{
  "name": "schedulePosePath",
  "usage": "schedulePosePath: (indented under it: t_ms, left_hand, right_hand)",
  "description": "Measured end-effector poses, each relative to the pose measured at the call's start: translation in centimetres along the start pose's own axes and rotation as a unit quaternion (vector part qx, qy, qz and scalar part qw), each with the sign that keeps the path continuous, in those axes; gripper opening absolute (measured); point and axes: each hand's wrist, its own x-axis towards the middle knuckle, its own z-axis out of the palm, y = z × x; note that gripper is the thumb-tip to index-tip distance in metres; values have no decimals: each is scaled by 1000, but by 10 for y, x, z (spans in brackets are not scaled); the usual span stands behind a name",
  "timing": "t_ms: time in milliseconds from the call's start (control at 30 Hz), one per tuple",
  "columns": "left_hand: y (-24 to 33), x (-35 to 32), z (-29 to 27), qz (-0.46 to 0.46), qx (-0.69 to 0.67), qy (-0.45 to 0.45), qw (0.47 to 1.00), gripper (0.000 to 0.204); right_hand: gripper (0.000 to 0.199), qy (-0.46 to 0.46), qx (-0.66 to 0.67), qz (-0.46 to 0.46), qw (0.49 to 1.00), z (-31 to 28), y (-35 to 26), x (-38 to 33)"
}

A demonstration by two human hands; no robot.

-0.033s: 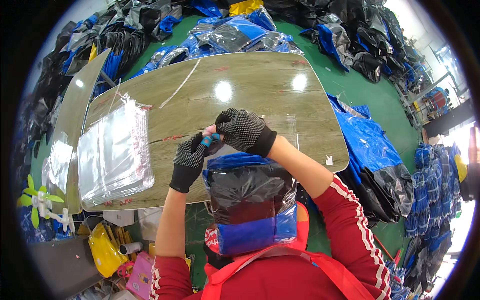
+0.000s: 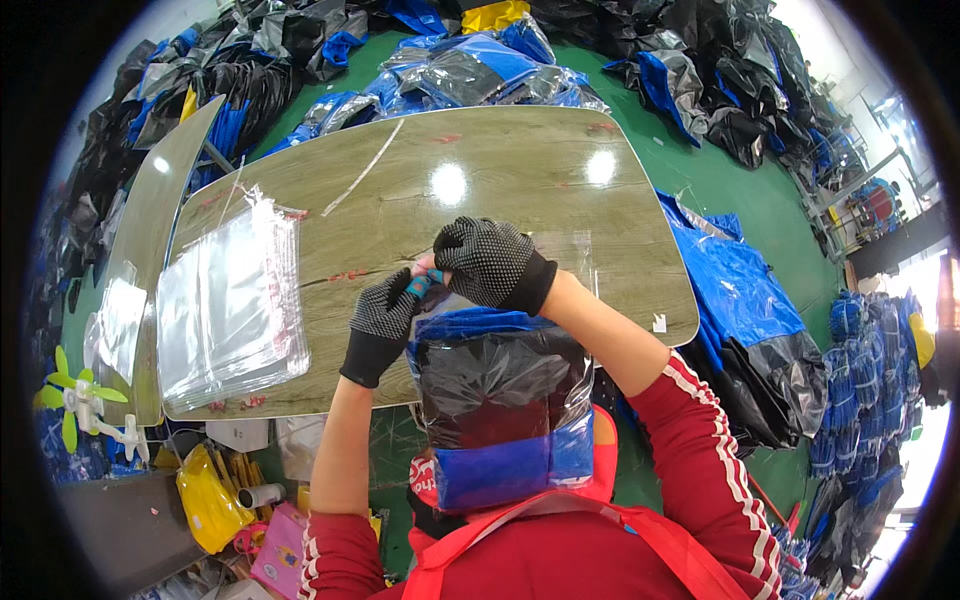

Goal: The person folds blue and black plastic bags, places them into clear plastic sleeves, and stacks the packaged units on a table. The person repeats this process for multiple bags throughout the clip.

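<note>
My left hand (image 2: 382, 312) and my right hand (image 2: 492, 262) wear black gloves with pale grip dots and bare fingertips. They meet above the table's near edge with fingers closed in a pinch. A teal wrap (image 2: 419, 286) with a small red mark circles a left finger. What the fingertips pinch is too small to make out. Just below, a folded black and blue sheet in a clear plastic bag (image 2: 500, 385) leans between the table edge and my body. The bag's top end reaches up close under both hands.
The wood-patterned table (image 2: 520, 160) carries a stack of clear plastic bags (image 2: 230, 310) at left. Folded blue and black sheets (image 2: 740, 290) lie to the right, with wrapped packs (image 2: 470, 70) beyond the far edge. A small green fan (image 2: 80, 400) stands at lower left.
</note>
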Motion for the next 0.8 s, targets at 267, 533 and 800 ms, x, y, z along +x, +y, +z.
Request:
schedulePosePath:
  t_ms: [267,533,800]
  left_hand:
    - [-21,7,-3,-40,-248,-14,968,31]
    - [-62,29,-36,-161,-169,11,972,29]
    - [-53,-2,-57,-166,-435,-152,872,41]
  right_hand:
    - [18,60,-202,278,937,-113,48,-16]
    - [25,127,332,560,748,-99,121,-158]
    - [42,86,587,402,698,-71,29,-133]
